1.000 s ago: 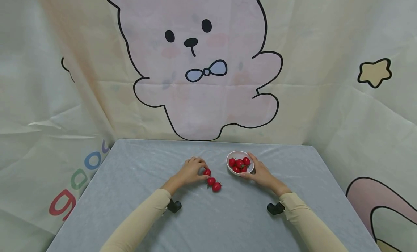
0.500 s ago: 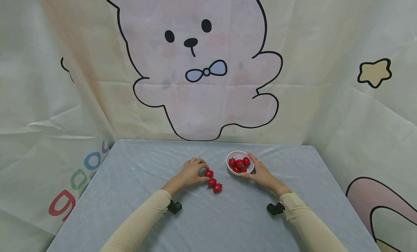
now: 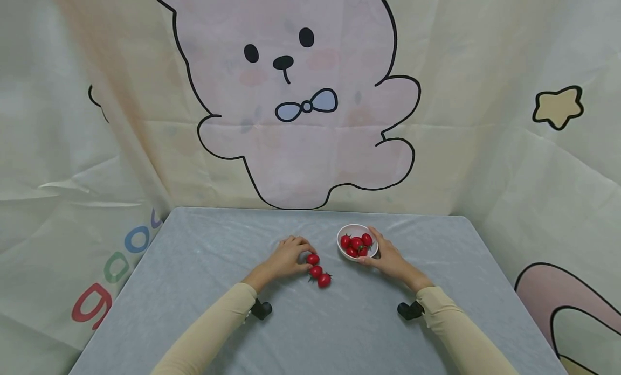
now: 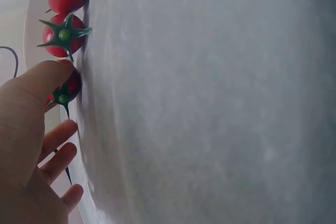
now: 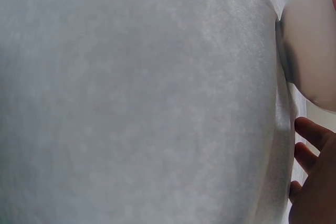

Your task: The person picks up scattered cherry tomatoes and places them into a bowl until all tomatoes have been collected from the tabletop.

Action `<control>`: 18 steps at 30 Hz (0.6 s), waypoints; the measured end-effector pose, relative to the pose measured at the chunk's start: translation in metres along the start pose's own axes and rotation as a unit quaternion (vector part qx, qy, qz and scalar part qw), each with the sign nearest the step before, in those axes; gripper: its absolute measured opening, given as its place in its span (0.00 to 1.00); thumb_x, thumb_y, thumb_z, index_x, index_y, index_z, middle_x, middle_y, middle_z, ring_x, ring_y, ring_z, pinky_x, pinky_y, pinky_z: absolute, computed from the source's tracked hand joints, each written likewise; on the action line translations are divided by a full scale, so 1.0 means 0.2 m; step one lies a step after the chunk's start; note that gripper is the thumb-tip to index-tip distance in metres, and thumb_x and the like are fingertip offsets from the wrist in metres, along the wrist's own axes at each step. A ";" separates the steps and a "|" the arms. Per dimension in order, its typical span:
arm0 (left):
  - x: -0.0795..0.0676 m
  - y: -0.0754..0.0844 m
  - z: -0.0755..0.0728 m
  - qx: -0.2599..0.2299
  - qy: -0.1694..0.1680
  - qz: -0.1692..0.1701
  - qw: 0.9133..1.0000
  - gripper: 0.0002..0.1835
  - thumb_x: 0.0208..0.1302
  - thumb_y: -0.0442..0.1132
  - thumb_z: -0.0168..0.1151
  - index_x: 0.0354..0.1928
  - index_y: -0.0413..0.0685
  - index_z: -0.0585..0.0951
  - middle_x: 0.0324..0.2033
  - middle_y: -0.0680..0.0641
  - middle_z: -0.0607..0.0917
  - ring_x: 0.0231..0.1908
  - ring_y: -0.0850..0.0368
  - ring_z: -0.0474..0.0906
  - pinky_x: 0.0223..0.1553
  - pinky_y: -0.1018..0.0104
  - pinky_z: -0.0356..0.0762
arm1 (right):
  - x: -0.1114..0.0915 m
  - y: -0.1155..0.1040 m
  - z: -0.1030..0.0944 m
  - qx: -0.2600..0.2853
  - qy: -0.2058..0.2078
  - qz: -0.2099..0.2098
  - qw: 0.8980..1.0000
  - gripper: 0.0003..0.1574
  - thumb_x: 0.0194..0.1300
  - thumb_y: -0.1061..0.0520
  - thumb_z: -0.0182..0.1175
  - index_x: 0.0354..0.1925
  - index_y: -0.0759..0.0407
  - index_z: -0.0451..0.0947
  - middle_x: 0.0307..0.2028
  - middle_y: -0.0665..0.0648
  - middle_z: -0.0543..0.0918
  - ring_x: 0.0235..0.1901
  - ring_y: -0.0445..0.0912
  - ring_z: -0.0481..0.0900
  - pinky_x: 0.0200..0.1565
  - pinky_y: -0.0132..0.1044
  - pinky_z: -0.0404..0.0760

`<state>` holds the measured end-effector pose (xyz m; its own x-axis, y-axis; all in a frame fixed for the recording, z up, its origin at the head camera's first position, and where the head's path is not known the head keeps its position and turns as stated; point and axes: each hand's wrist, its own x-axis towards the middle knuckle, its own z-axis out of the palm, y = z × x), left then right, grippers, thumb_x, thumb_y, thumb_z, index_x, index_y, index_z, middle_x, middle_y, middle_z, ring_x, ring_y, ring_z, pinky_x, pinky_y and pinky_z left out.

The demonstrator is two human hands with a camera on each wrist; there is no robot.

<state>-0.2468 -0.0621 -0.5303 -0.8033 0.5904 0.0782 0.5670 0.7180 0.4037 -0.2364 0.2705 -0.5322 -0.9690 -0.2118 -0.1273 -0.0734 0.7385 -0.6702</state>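
Three red cherry tomatoes lie in a slanting row on the table. My left hand [image 3: 288,257] has thumb and index finger around the farthest cherry tomato [image 3: 312,259]; in the left wrist view the thumb covers part of it, and its green stem shows. The middle cherry tomato [image 3: 316,271] and the nearest cherry tomato [image 3: 324,280] sit just beyond the thumb. My right hand [image 3: 388,259] grips the near right side of a small white bowl [image 3: 343,252], thumb at the rim. Inside the bowl are several more cherry tomatoes [image 3: 356,243].
A grey-blue cloth covers the table [image 3: 339,332]. Behind it hangs a cream backdrop [image 3: 436,165] with a cartoon bear, and printed fabric stands along both sides. A black wrist mount [image 3: 262,310] sits under the left forearm, another [image 3: 410,310] under the right.
My left hand has shifted slightly to the right, and the three loose tomatoes have moved a little right and nearer. The right hand and the bowl stay in place.
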 end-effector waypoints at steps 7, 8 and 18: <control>0.00 0.01 0.00 -0.003 0.010 -0.005 1.000 0.17 0.63 0.54 0.67 0.51 0.58 0.83 0.54 0.50 0.79 0.58 0.50 0.70 0.59 0.44 0.66 | 0.00 0.00 0.00 0.002 -0.001 0.001 1.000 0.70 0.52 0.28 0.68 0.79 0.41 0.38 0.76 0.63 0.54 0.74 0.63 0.54 0.67 0.70 0.61; 0.00 0.01 0.00 -0.003 0.012 -0.006 1.000 0.17 0.63 0.54 0.67 0.50 0.58 0.83 0.54 0.49 0.79 0.58 0.50 0.70 0.60 0.44 0.66 | 0.00 -0.01 0.00 0.002 -0.001 0.001 1.000 0.70 0.52 0.28 0.68 0.79 0.40 0.38 0.76 0.63 0.54 0.74 0.63 0.54 0.66 0.70 0.61; -0.01 0.02 0.01 0.006 0.024 -0.016 1.000 0.18 0.62 0.56 0.67 0.49 0.57 0.83 0.54 0.49 0.79 0.56 0.51 0.71 0.60 0.44 0.67 | -0.01 0.00 -0.01 0.002 -0.001 -0.002 1.000 0.70 0.52 0.28 0.68 0.79 0.41 0.38 0.76 0.63 0.54 0.74 0.63 0.54 0.67 0.70 0.61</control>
<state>-0.2433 -0.0591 -0.5303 -0.8282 0.5496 0.1095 0.5436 0.7406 0.3950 -0.2351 0.2708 -0.5306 -0.9682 -0.2158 -0.1263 -0.0761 0.7355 -0.6732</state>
